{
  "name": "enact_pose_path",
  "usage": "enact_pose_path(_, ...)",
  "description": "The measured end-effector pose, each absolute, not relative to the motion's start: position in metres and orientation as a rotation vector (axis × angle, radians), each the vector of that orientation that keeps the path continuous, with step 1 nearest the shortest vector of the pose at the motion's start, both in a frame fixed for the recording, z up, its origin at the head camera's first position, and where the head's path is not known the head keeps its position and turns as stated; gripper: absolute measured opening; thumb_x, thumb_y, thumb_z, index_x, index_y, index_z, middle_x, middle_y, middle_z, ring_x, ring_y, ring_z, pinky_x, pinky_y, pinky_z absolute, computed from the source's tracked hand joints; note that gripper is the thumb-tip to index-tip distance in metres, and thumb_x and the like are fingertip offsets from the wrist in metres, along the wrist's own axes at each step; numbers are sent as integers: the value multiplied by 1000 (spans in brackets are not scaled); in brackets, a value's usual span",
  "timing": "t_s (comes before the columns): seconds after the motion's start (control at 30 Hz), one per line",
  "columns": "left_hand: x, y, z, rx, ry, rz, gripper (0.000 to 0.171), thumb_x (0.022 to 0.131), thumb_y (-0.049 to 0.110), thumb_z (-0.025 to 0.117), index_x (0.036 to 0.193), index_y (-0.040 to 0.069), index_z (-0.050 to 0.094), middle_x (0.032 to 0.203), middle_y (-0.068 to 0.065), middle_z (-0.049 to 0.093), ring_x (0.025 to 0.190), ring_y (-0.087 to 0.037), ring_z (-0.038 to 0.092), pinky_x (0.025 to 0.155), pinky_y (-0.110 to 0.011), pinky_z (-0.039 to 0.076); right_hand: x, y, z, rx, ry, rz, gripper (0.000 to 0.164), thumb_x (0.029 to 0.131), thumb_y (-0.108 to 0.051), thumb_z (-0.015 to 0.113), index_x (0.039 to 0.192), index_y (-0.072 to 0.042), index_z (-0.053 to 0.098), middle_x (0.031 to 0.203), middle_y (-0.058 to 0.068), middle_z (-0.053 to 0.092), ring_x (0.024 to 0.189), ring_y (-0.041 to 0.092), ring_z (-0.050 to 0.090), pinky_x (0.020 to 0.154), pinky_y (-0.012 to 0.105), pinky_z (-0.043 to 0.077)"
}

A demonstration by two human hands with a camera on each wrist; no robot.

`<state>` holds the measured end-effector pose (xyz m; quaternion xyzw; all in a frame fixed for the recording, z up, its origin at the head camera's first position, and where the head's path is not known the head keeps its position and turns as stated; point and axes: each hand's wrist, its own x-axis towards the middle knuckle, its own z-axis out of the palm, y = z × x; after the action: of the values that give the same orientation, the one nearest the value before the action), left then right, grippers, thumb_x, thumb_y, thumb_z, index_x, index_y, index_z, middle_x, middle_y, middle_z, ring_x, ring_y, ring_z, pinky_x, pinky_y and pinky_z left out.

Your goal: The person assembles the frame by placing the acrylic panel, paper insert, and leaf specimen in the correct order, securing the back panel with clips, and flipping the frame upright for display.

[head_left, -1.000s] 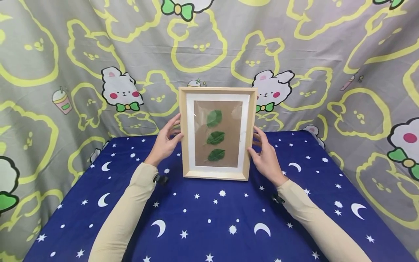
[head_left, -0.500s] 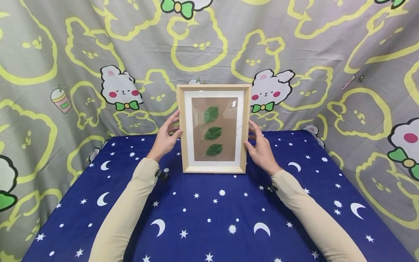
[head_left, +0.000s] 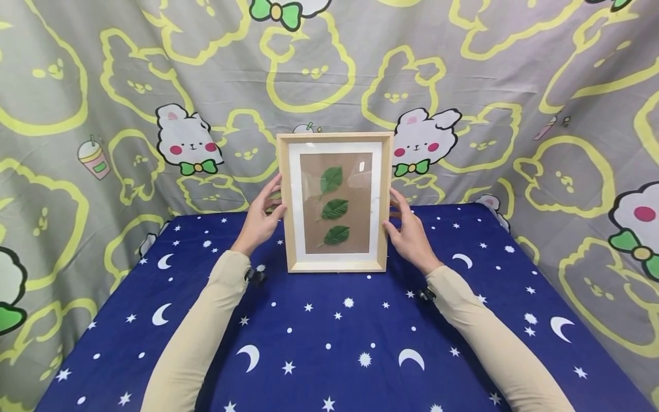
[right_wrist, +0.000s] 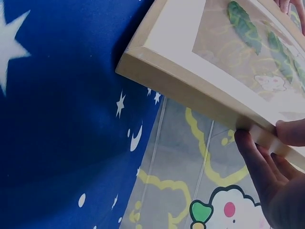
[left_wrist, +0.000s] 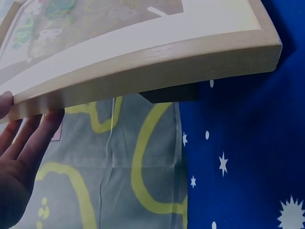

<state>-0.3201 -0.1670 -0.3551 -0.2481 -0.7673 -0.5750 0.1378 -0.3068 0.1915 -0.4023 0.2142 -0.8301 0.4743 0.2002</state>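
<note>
A light wooden picture frame [head_left: 337,267] stands upright at the middle of the table, facing me. Behind its glazing, inside a white mat, 3 green leaves [head_left: 335,209] are set one above another on a brown backing. My left hand [head_left: 260,220] holds the left side edge, thumb towards the front and fingers towards the back. On the opposite edge, my right hand [head_left: 409,234] grips the same way, slightly lower. The left wrist view shows a dark flap [left_wrist: 174,93] jutting from behind the frame, and the right wrist view shows the thumb [right_wrist: 291,132] on the frame's edge.
A dark blue tablecloth [head_left: 329,320] with white moons and stars covers the table. Close behind the table's far edge hangs a grey curtain [head_left: 237,34] printed with yellow outlines and white rabbits; it continues along both sides.
Over the first half second, both hands moved the picture frame slightly away from me and to the left, turning it a little. Since then, frame and hands have stayed almost still.
</note>
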Motion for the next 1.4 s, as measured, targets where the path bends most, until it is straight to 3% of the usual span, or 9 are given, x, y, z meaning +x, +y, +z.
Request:
enact_pose_path(0.6,-314,-161,-358,-686,-2254,-1598,67,102,-9,48,162,11,28,151,-27,42,127,-48,56,94,-57,54,-306,191,-407,586,-2325,1298,80,97,9,61,162,-22,27,146,26,51,121,43,62,84,55,59)
enact_pose_path(1.4,-309,-159,-357,-709,-2230,-1572,67,101,-12,47,162,6,27,152,-30,40,127,-50,56,94,-58,54,-307,190,-408,592,-2331,1287,80,97,8,61,163,-22,26,148,25,50,123,43,61,85,53,59)
